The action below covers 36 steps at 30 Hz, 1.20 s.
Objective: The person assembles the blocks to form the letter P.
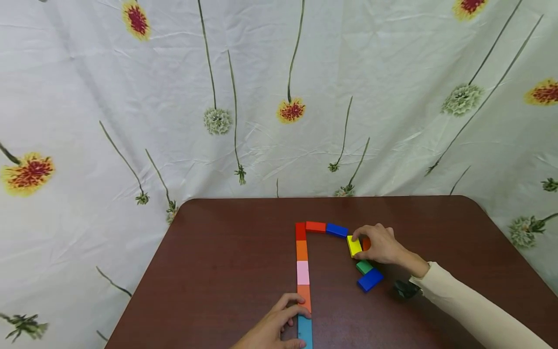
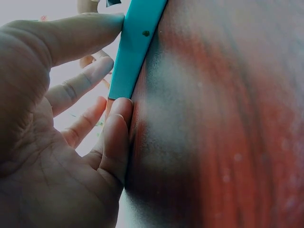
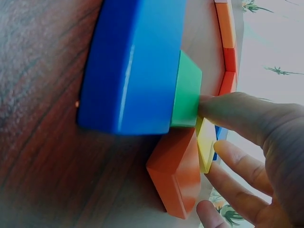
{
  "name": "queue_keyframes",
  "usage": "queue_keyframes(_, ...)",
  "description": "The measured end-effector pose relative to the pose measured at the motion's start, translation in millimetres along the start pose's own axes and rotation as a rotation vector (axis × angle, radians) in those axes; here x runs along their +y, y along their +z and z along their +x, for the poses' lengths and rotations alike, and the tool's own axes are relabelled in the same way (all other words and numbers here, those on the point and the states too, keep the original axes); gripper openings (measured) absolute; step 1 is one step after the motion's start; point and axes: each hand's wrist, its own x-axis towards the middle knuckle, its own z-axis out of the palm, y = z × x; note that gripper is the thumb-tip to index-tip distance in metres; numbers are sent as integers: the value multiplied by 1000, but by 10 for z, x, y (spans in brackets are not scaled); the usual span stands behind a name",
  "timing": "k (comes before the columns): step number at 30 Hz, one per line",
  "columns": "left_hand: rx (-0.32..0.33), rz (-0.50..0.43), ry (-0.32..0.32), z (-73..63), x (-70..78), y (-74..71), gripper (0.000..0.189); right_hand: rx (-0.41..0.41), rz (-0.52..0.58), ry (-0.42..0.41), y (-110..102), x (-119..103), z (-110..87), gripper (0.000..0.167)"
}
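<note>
My right hand (image 1: 380, 245) pinches a yellow block (image 1: 354, 246) between thumb and fingers, at the end of a curved row of blocks. Its other fingers are spread in the right wrist view, with an orange block (image 3: 175, 173) close below. Beside the yellow block lies a green block (image 3: 186, 92), overlapped by a larger blue block (image 3: 133, 71). My left hand (image 1: 276, 322) rests along the left side of a straight column, fingers loosely spread. Its thumb touches a teal block (image 2: 135, 50), and its fingertips reach an orange block (image 1: 304, 296).
Above the left hand the column continues with a pink block (image 1: 302, 273), an orange block (image 1: 302, 250) and a red block (image 1: 301, 231). From its top, another red block (image 1: 316, 227) and a blue block (image 1: 337, 230) lead right. A flowered cloth (image 1: 261, 160) hangs behind the brown table (image 1: 218, 271).
</note>
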Motion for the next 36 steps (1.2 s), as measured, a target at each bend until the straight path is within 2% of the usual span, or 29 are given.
queue_keyframes(21,2,4,6,3,19,10,39,21,-20,15,7,21,26,38)
queue_keyframes(29,2,7,16,-7,19,15,39,80,-21,0,26,-63,154,31)
queue_keyframes(36,12,13,38,-2,6,29,39,85,-35,63,96,-60,264,27)
